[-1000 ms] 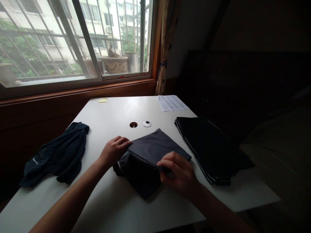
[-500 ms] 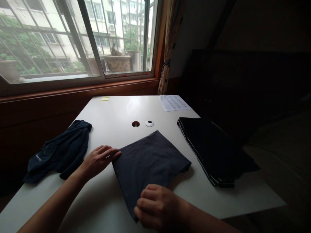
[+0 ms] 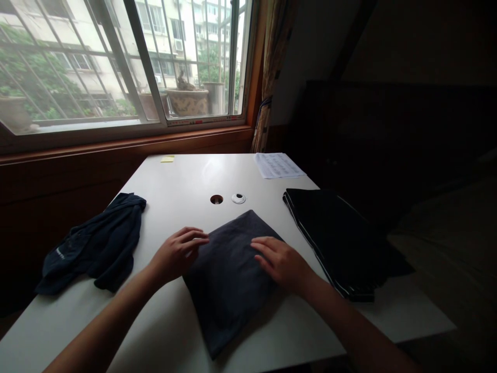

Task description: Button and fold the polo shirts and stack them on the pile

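Note:
A dark grey-blue folded piece of cloth (image 3: 229, 295) lies on the table in front of me, one corner pointing away and one toward me. My left hand (image 3: 180, 251) is over its left edge, fingers stretched out and slightly parted. On the right side of the cloth rests my right hand (image 3: 281, 261), its fingers extended across the fabric and its thumb side lower. Neither hand grips the cloth. Parts of both side edges are hidden under the hands. Whether the piece is a garment, I cannot tell.
A crumpled navy garment (image 3: 97, 243) with a small white mark lies at the left. Dark folded clothes (image 3: 334, 233) with pale edges are stacked at the right. Printed papers (image 3: 277, 166), a yellow note (image 3: 167, 159), a cable hole (image 3: 216, 199) and its white cover (image 3: 238, 198) are further back.
My right hand has moved from the near corner up onto the cloth's right side and opened. The left hand has shifted slightly right. The cloth's right corner is now folded in or covered.

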Demonstrator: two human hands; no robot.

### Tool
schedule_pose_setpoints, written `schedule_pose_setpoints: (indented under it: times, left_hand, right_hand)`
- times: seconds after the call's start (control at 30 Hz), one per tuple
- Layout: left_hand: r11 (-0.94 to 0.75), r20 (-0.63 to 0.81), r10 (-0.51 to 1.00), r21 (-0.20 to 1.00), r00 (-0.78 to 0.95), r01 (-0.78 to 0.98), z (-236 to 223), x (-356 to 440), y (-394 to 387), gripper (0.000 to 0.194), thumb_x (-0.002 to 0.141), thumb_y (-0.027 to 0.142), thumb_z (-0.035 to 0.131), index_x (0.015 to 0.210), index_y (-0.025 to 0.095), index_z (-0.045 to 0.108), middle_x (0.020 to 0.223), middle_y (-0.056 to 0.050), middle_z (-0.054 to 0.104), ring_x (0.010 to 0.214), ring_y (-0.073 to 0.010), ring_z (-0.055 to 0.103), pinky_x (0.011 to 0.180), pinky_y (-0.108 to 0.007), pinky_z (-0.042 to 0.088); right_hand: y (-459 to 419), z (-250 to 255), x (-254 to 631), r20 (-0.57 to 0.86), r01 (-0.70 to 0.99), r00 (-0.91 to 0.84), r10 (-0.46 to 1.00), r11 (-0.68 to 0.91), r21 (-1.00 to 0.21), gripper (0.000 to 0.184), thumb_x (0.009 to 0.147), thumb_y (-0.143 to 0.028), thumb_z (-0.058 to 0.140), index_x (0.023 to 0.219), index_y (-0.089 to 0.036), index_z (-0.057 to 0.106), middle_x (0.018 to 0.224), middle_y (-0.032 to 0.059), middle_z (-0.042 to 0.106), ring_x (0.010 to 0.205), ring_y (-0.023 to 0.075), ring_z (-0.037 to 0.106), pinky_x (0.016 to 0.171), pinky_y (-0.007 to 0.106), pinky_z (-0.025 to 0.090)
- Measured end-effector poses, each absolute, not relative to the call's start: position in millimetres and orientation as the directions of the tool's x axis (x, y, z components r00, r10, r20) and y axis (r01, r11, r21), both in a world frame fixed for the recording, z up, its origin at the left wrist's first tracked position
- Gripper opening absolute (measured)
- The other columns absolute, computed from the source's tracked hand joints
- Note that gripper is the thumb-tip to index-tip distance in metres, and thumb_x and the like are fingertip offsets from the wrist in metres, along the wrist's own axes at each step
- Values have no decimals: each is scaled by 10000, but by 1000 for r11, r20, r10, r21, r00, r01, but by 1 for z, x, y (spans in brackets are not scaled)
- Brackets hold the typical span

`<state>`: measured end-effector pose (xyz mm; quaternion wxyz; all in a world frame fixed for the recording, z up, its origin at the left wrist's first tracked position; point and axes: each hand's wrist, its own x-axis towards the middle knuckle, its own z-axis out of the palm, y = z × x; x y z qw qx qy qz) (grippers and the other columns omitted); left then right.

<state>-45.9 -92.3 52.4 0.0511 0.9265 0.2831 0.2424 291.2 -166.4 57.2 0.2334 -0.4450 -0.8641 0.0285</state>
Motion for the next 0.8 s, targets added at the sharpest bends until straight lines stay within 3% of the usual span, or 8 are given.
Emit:
schedule_pose_setpoints:
  times: [0.1, 0.27, 0.4, 0.57, 0.8]
  left_hand:
    - [-849, 339, 526, 161, 780, 503, 52, 16, -84, 428, 983, 188, 444, 1397, 182, 554, 1489, -93, 531, 1410, -267, 442, 1133, -473, 434]
    - [-849, 156, 528, 88, 835, 520, 27, 103, -59, 487, 1042, 331, 348, 1470, 129, 463, 1616, -130, 315, 1517, -299, 241, 1208, -579, 244]
    - [-820, 79, 572, 95, 817, 565, 7, 126, -39, 628, 1046, 517, 238, 1553, 157, 323, 1642, -111, 237, 1536, -254, 184, 1224, -565, 185]
    - [-765, 36, 640, 127, 767, 632, 0, 118, -22, 699, 1024, 596, 170, 1592, 191, 211, 1664, -66, 157, 1548, -261, 123, 1217, -618, 144]
    - [-544, -47, 829, 163, 557, 823, 4, 88, 9, 688, 1018, 596, 162, 1590, 222, 245, 1663, -66, 179, 1542, -327, 125, 1189, -667, 140]
  right_hand:
    - [-154, 38, 310, 262, 867, -435, 861, 479, -137, 512, 999, -403, 526, 1453, -169, 493, 1510, 163, 487, 1402, 296, 446, 1133, 494, 411]
    - [-158, 3, 318, 131, 918, -386, 913, 394, -50, 652, 1018, -532, 411, 1531, -130, 386, 1602, 154, 348, 1489, 278, 311, 1207, 500, 296]
    - [-166, -11, 323, 143, 923, -380, 914, 385, -13, 674, 1029, -541, 350, 1560, -127, 328, 1624, 132, 290, 1499, 253, 291, 1224, 474, 264]
    - [-175, -20, 332, 196, 913, -401, 895, 407, 9, 686, 1032, -551, 337, 1596, -176, 230, 1639, 103, 253, 1501, 243, 288, 1224, 465, 259]
    - [-197, -22, 342, 231, 908, -407, 883, 420, -4, 744, 1022, -559, 381, 1618, -226, 85, 1653, 88, 220, 1510, 257, 261, 1201, 484, 292]
